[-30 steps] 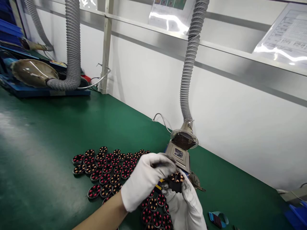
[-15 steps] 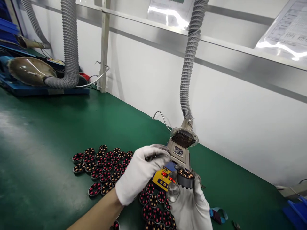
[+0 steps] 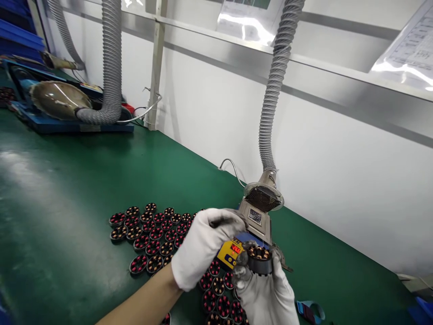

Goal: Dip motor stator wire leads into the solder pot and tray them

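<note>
Both my hands wear white gloves with grimy fingertips. My right hand [image 3: 267, 291] holds up a round black motor stator [image 3: 259, 259] with copper windings on top. My left hand [image 3: 206, 246] hovers just left of it, fingers curled inward; whether it pinches anything I cannot tell. Beneath them, several similar stators [image 3: 152, 232] with red and copper windings lie in rows on the green bench [image 3: 67, 194]. A yellow and blue soldering station [image 3: 232, 252] with a red digit display stands right behind my hands.
A grey ribbed extraction hose [image 3: 275, 85] ends in a round fan inlet [image 3: 264, 198] behind the station. A second hose [image 3: 110, 67] and a shiny hood [image 3: 57, 99] rest on blue equipment at far left. A blue wrist strap [image 3: 309, 311] lies at lower right.
My right hand has turned the stator so its windings face up and has moved it slightly right. My left hand has drawn back from it, uncovering the station's display.
</note>
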### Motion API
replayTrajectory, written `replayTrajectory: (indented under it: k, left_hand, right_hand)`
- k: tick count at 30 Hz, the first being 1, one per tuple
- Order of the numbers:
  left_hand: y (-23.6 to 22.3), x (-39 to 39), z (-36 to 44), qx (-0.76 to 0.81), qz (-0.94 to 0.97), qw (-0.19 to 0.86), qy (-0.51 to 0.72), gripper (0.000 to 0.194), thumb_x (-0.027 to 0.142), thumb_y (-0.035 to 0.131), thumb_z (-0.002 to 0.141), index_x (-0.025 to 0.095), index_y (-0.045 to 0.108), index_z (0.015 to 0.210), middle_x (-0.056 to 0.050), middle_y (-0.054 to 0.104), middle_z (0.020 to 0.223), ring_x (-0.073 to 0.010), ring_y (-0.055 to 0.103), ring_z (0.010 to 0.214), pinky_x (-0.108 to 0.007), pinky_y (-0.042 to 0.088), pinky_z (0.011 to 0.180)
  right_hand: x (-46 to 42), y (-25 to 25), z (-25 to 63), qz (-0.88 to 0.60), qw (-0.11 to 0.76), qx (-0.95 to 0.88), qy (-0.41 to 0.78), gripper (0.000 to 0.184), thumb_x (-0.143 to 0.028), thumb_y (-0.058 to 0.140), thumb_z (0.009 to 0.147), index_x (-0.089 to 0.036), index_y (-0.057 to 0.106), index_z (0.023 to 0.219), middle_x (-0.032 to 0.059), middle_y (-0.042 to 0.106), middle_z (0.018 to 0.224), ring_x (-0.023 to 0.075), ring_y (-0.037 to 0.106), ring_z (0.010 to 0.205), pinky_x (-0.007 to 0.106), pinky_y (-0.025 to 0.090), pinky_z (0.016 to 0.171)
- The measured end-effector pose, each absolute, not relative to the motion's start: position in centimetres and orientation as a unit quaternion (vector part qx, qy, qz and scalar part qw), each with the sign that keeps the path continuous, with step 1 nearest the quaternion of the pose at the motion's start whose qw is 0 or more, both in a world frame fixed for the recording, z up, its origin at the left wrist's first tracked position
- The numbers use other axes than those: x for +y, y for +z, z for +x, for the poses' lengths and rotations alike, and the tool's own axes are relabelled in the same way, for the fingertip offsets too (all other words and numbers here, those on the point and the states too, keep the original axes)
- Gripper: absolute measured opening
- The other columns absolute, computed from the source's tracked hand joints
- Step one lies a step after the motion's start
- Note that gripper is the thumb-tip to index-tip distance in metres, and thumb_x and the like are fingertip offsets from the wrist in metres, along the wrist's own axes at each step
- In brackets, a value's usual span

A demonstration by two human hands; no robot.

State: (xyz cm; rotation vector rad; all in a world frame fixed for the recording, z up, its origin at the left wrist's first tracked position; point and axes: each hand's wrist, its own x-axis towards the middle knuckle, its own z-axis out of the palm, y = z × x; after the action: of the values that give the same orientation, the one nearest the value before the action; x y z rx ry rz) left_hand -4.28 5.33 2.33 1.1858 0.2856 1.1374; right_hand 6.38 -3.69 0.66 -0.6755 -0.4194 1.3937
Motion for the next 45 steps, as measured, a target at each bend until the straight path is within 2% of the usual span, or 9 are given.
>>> replayTrajectory:
  k: [4, 8, 13, 16, 19, 26, 31, 37, 45]
  left_hand:
    - [2.8, 5.2, -4.5, 0.12, 0.584, 0.693, 0.405, 0.017, 0.008, 0.072, 0.062, 0.017, 0.071, 0.077, -0.003, 0.066, 0.085, -0.0166, 0.061, 0.078, -0.021, 0.049, 0.07]
    - [2.8, 4.1, -4.1, 0.088, 0.569, 0.643, 0.505, 0.015, 0.003, 0.065, 0.069, 0.017, 0.07, 0.065, -0.002, 0.065, 0.074, -0.0141, 0.06, 0.072, -0.021, 0.05, 0.071]
    - [2.8, 4.1, -4.7, 0.091, 0.493, 0.7, 0.509, 0.008, 0.017, 0.072, 0.074, 0.02, 0.07, 0.081, -0.002, 0.067, 0.086, -0.0163, 0.062, 0.083, -0.022, 0.05, 0.076]
    - [2.5, 4.4, -4.3, 0.111, 0.507, 0.75, 0.409, 0.033, 0.027, 0.074, 0.075, 0.019, 0.064, 0.106, -0.006, 0.065, 0.103, -0.0198, 0.059, 0.1, -0.026, 0.046, 0.089]
    - [1.8, 4.1, -3.1, 0.107, 0.465, 0.801, 0.362, 0.037, 0.039, 0.079, 0.068, 0.013, 0.068, 0.093, -0.009, 0.067, 0.095, -0.02, 0.061, 0.089, -0.025, 0.049, 0.08]
    - [1.7, 4.2, -2.9, 0.125, 0.398, 0.75, 0.514, 0.031, 0.043, 0.078, 0.07, 0.015, 0.068, 0.08, -0.006, 0.067, 0.086, -0.0177, 0.061, 0.085, -0.022, 0.048, 0.08]
    - [2.4, 4.1, -3.1, 0.14, 0.452, 0.791, 0.389, 0.04, 0.032, 0.085, 0.06, 0.014, 0.068, 0.091, -0.009, 0.067, 0.093, -0.0217, 0.061, 0.09, -0.027, 0.049, 0.082]
    - [1.5, 3.5, -2.8, 0.125, 0.371, 0.774, 0.498, 0.017, 0.023, 0.082, 0.064, 0.017, 0.07, 0.074, -0.002, 0.068, 0.075, -0.0145, 0.064, 0.073, -0.017, 0.051, 0.07]
    - [2.7, 4.0, -4.0, 0.116, 0.455, 0.788, 0.398, 0.022, 0.02, 0.077, 0.071, 0.018, 0.069, 0.091, -0.004, 0.068, 0.088, -0.0127, 0.062, 0.082, -0.015, 0.048, 0.075]
  right_hand:
    - [-3.6, 0.5, 6.6, -0.293, 0.723, -0.185, 0.598, 0.026, -0.041, 0.079, 0.064, -0.027, 0.071, 0.084, -0.0013, 0.072, 0.079, 0.0106, 0.066, 0.063, 0.018, 0.052, 0.055]
    - [-3.0, -0.8, 7.1, -0.349, 0.764, -0.196, 0.506, 0.032, -0.04, 0.082, 0.058, -0.024, 0.071, 0.083, 0.0016, 0.072, 0.083, 0.0132, 0.067, 0.067, 0.02, 0.054, 0.057]
    - [-2.2, -2.4, 7.0, -0.451, 0.821, -0.305, 0.172, 0.044, -0.015, 0.085, 0.051, -0.024, 0.066, 0.091, 0.0007, 0.072, 0.085, 0.0152, 0.066, 0.074, 0.023, 0.054, 0.065]
    - [-1.8, -2.6, 5.2, -0.498, 0.796, -0.338, -0.065, 0.041, -0.012, 0.08, 0.057, -0.024, 0.064, 0.093, 0.0028, 0.067, 0.099, 0.0182, 0.063, 0.089, 0.029, 0.052, 0.077]
    - [-1.7, -2.8, 3.8, -0.522, 0.736, -0.39, -0.186, 0.034, -0.011, 0.074, 0.064, -0.03, 0.065, 0.091, 0.0016, 0.063, 0.102, 0.02, 0.061, 0.094, 0.037, 0.047, 0.089]
    - [-2.2, -3.0, 5.2, -0.519, 0.749, -0.37, -0.179, 0.039, -0.016, 0.081, 0.057, -0.029, 0.064, 0.09, 0.0038, 0.06, 0.102, 0.0207, 0.061, 0.088, 0.036, 0.051, 0.079]
    - [-2.9, -2.9, 5.7, -0.517, 0.751, -0.367, -0.183, 0.036, -0.016, 0.082, 0.057, -0.029, 0.066, 0.086, 0.0026, 0.065, 0.1, 0.0208, 0.061, 0.093, 0.034, 0.05, 0.083]
    - [-3.2, -3.6, 6.0, -0.536, 0.745, -0.383, -0.1, 0.036, -0.016, 0.083, 0.056, -0.027, 0.063, 0.084, 0.0044, 0.068, 0.098, 0.0268, 0.06, 0.101, 0.045, 0.049, 0.089]
    - [-1.9, -3.6, 6.1, -0.472, 0.651, -0.496, -0.329, 0.036, -0.014, 0.074, 0.069, -0.021, 0.058, 0.101, 0.0062, 0.064, 0.102, 0.0211, 0.064, 0.088, 0.036, 0.056, 0.071]
